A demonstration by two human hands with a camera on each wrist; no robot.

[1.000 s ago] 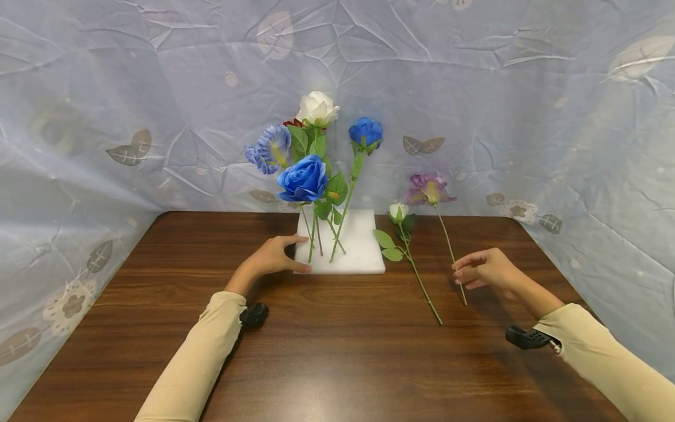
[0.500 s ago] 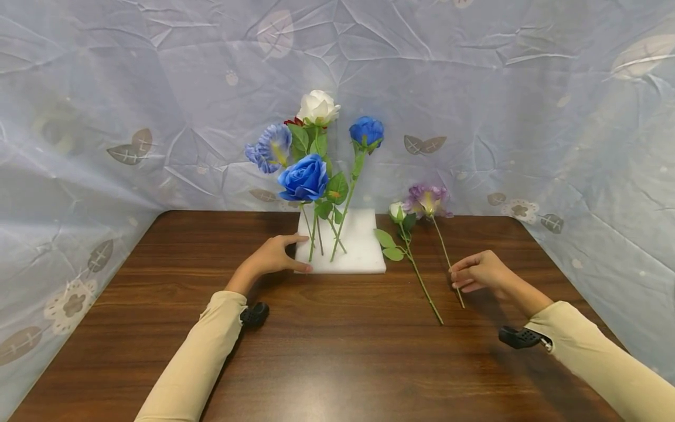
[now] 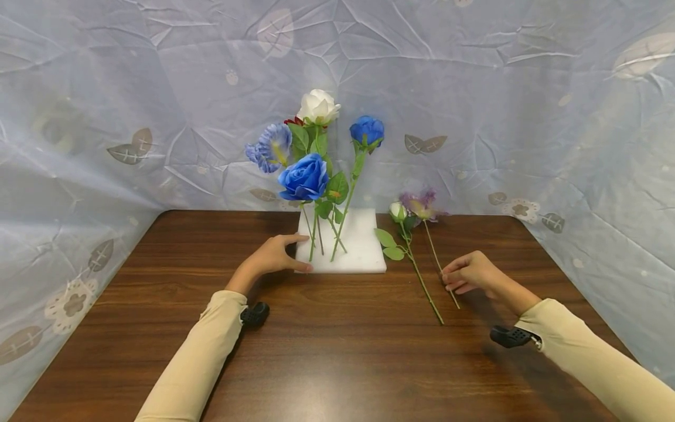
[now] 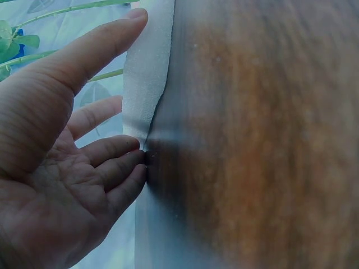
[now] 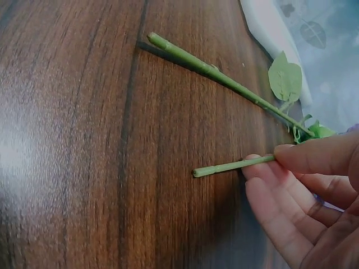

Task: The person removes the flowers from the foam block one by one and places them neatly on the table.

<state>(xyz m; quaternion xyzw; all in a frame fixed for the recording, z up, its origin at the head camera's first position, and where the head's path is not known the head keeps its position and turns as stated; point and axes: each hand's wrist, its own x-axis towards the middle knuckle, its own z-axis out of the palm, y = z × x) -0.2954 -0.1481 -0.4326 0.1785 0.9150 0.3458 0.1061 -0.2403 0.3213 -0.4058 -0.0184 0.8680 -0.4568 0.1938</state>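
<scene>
My right hand (image 3: pixel 469 274) pinches the thin green stem (image 5: pixel 230 166) of a purple ruffled flower (image 3: pixel 423 205) between thumb and fingertips near its lower end. That flower's head overlaps the white rosebud (image 3: pixel 398 211), whose leafy stem (image 5: pixel 219 78) lies on the table. On the left, my left hand (image 3: pixel 271 255) rests against the side of a white foam block (image 3: pixel 364 252), thumb and fingers spread and fairly straight along its edge. Standing in the block are blue roses (image 3: pixel 304 179), a white rose (image 3: pixel 319 108) and a light-blue ruffled flower (image 3: pixel 270 148). A red flower (image 3: pixel 295 122) is mostly hidden behind them.
The wooden table (image 3: pixel 316 351) extends in front of both arms. A pale patterned sheet (image 3: pixel 474 76) hangs behind the table and along its sides. The standing stems lean in different directions above the block.
My right hand has moved left with the purple flower, whose head has dropped and shifted toward the white rosebud. My left hand and the foam block have stayed put.
</scene>
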